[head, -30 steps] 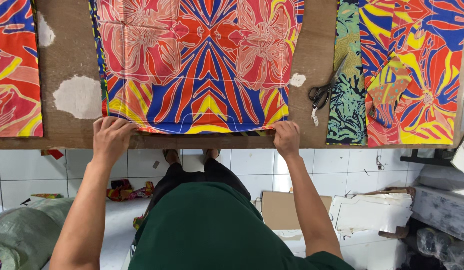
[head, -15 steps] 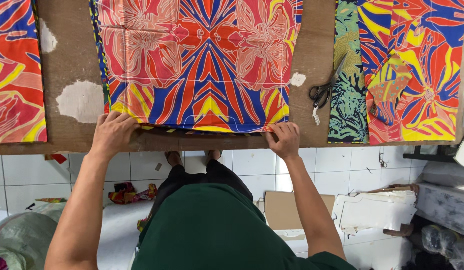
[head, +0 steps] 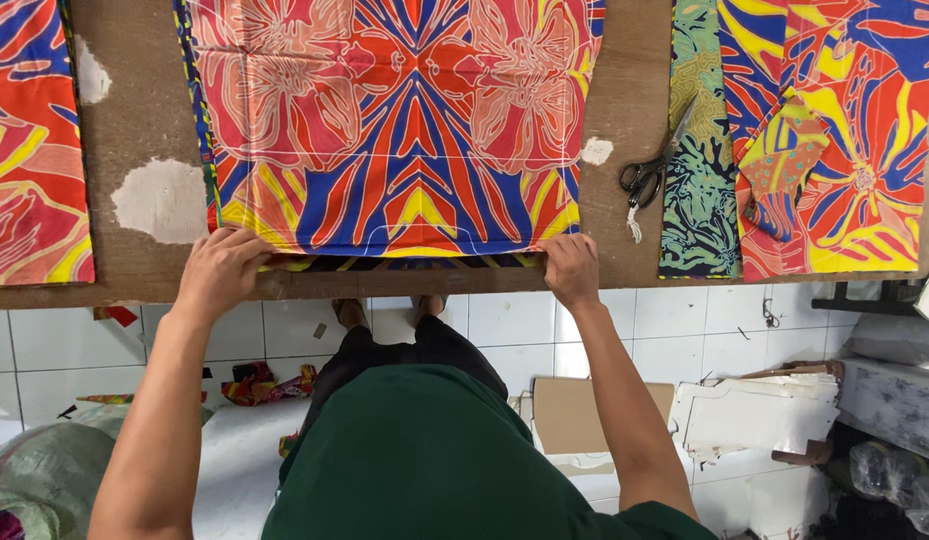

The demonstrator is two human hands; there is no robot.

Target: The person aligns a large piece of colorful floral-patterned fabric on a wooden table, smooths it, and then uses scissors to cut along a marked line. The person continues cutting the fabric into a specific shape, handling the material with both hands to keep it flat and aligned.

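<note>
Both the left hand [head: 223, 268] and right hand [head: 571, 270] gripped the near hem of the printed fabric stack [head: 385, 130] at the worktable [head: 635, 60] edge, aligning layers; squaring corners seemed due next.

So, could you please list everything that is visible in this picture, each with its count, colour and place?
printed fabric: one stack, red, blue and yellow, centre of table
table: one, brown, worn pale patches, across the top
fabric piece: one, red and yellow, far left of table
fabric pieces: several, green, red, blue and yellow, right of table
scissors: one, black handles, right of the stack
cardboard pieces: a few, brown and white, on the tiled floor
scraps: some, multicoloured, floor at left
left hand: on the stack's near left corner
right hand: on its near right corner
</note>
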